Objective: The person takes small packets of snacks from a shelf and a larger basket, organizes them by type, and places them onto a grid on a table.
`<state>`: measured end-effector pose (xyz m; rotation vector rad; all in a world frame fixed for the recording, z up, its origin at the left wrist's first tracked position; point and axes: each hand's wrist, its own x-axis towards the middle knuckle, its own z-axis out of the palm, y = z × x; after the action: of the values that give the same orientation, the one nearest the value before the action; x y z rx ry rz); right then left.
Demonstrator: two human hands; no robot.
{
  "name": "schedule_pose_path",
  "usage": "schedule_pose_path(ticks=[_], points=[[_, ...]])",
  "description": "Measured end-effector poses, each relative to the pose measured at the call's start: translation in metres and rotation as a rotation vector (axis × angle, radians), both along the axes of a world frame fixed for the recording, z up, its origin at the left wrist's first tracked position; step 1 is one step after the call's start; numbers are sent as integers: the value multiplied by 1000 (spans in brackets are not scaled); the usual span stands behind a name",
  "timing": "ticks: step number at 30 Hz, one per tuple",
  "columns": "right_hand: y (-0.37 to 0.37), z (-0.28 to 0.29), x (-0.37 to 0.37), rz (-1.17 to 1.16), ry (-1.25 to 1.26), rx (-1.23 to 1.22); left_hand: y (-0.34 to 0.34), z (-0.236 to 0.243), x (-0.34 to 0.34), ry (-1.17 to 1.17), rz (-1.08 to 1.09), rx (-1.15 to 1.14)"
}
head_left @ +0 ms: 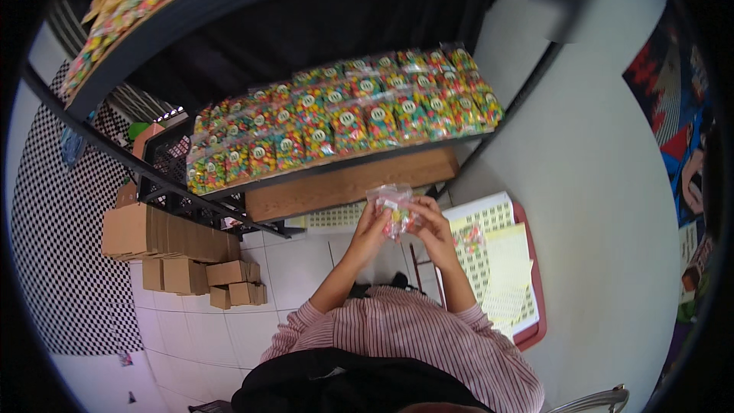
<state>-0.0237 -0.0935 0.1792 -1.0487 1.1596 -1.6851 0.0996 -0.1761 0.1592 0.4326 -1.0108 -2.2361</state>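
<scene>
Both my hands hold a small clear plastic bag of colourful candy point(397, 216) in front of my body. My left hand point(370, 232) grips its left side, with the thumb against the front. On the other side, my right hand point(433, 228) has its fingers closed on the bag's right edge. A pale patch shows near the bag's top. Beyond the hands, a shelf carries rows of similar candy bags point(350, 127) with round white labels. To the right of my right hand, another small candy bag point(469, 238) lies on sheets of labels point(489, 218).
The label sheets rest on a red-rimmed tray or chair point(540, 298) beside the white wall point(589, 183). A black metal shelf frame point(527, 80) stands ahead, with a wooden lower board point(352, 183). Several cardboard boxes point(183, 275) are stacked on the tiled floor at the left.
</scene>
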Motion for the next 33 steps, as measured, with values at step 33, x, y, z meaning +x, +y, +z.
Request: schedule_pose_path(ticks=[33], points=[[-216,356,-37,-370,1271,-417,-97,87,30,182,16,312]])
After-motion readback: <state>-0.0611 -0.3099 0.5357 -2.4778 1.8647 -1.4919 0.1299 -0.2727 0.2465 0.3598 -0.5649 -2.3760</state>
